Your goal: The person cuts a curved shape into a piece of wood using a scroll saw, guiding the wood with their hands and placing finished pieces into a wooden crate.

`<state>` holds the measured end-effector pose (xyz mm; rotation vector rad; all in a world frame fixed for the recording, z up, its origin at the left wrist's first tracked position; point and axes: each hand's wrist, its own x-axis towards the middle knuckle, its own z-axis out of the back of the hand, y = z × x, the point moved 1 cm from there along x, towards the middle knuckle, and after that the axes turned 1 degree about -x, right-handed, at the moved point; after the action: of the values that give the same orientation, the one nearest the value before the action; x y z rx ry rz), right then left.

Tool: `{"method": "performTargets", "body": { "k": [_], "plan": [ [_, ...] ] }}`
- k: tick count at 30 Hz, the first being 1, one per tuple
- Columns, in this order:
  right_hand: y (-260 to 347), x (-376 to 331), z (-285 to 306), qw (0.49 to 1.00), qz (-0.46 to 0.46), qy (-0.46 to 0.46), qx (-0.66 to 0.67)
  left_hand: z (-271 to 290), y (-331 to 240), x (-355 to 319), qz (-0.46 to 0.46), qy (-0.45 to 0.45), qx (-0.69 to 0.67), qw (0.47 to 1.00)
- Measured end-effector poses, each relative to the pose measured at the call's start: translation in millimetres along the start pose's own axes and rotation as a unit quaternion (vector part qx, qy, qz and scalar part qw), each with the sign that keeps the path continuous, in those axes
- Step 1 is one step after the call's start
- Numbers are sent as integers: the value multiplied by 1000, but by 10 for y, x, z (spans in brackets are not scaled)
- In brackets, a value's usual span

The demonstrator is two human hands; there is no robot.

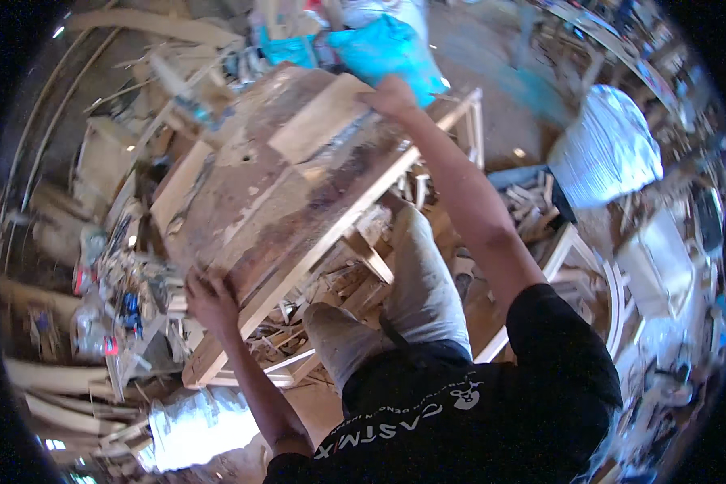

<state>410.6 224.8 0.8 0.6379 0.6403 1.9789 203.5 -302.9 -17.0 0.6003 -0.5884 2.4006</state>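
A broad, worn wooden panel (246, 189) lies slantwise before me, brown and stained, with paler bare patches. A light rectangular patch of wood (319, 121) shows near its far right end. My right hand (391, 98) reaches out to that far end, its fingers closed on the panel's edge. At the near left corner, my left hand (212, 302) grips the edge, fingers bent over it; its thumb is hard to make out. Under the panel's near side runs a pale wooden frame (323, 246), close to my knees. The picture is somewhat blurred.
Scrap wood (347, 282) is heaped under the frame. Turquoise sacks (387, 52) stand beyond the panel, and a silvery white sack (609, 149) sits at right. Plastic bottles (93, 327) lie at left. A curved wooden frame (613, 306) is at my right.
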Motion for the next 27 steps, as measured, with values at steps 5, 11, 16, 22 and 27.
{"method": "performTargets", "body": {
  "k": [5, 11, 16, 22, 27],
  "plan": [
    [43, -429, 250, 954, -78, 2, 291, -171, 526, 11, -8, 15, -29, 999],
    [-1153, -1942, 1102, 820, -111, -81, 556, -268, 879, 191, 79, 127, -107, 983],
    [-2786, -3816, 1706, 789, -258, -267, 489, -53, 838, 115, 286, 151, -80, 943],
    [-4675, -6283, 1016, 687, -430, -440, 386, -85, 988, 49, 284, 164, -51, 943],
    [-4708, -7204, -215, 543, -417, -524, 507, 13, 953, -30, 280, 164, -28, 946]
  ]
}}
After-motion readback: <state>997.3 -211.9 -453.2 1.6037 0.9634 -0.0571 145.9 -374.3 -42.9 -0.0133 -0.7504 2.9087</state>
